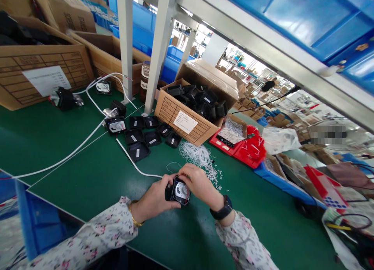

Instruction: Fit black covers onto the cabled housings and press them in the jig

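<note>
A small black housing [181, 191] with a pale plate and thin wires inside is held low over the green table. Wrapped round its left side is my left hand [157, 197], thumb along the near edge. The fingers of my right hand [196, 179] are bent onto its upper rim; whether they pinch a wire or cord is hidden. From the housing a white cable [136, 166] runs off to the upper left. Just beyond my hands lie a heap of thin white cord [195, 154] and scattered small screws [214, 174].
Black covers [139, 150] lie in rows beyond my left hand, near similar wired units [116, 125]. A carton [187, 122] of black parts stands behind. Red trays [248, 147] sit to the right; metal shelf posts [159, 55] rise at the back.
</note>
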Tool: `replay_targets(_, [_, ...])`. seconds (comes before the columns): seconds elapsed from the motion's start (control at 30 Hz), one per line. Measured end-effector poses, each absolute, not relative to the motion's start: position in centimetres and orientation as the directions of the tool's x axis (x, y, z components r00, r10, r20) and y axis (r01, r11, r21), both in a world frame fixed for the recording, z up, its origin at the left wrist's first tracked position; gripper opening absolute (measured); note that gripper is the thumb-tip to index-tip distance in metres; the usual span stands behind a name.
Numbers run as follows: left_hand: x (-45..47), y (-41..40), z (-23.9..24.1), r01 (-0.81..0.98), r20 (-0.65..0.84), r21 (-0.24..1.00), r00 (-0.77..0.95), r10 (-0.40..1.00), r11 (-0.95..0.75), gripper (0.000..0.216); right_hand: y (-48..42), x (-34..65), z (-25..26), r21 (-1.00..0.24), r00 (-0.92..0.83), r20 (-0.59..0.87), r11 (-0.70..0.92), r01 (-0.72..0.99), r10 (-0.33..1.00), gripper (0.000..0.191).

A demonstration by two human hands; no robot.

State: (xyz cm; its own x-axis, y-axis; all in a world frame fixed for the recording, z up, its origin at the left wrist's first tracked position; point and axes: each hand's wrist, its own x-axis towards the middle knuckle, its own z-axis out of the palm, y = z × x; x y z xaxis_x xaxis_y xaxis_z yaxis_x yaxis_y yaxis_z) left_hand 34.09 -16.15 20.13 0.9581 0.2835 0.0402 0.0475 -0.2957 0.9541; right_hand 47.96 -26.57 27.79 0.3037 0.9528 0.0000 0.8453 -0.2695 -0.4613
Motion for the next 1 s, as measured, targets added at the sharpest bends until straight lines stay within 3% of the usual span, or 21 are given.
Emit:
replay_targets(0.2, [34.2,-16.0,19.9,-0.032,0.092,0.971,0.964,0.251,-0.235,0.092,-26.8,48.2,28.1,-0.393,0.261,0.018,-0.233,0.889,0.965,0.012])
replay_targets(0.37, [34.2,-16.1,20.1,0.006,0.068,0.966,0.958,0.277,-0.258,0.07,-26.5,48.2,28.0,-0.288,0.172,-0.029,-0.173,0.942,0.985,0.012])
replay_targets(0.53, [34.1,-16.1,21.1,0.043,0.036,0.961,0.96,0.276,-0.273,0.051,-26.3,48.2,28.0,-0.495,0.37,-0.054,-0.347,0.797,0.927,0.011])
replay_targets(0.67, [34.1,-16.0,21.2,0.074,0.013,0.949,0.962,0.274,-0.307,0.049,-26.2,48.3,28.0,-0.567,0.45,-0.122,-0.435,0.7,0.884,0.013])
replay_targets(1.0, [34.0,-16.0,21.2,0.066,0.024,0.952,0.958,0.286,-0.3,0.049,-25.4,48.3,27.9,-0.505,0.495,-0.242,-0.544,0.67,0.834,0.014])
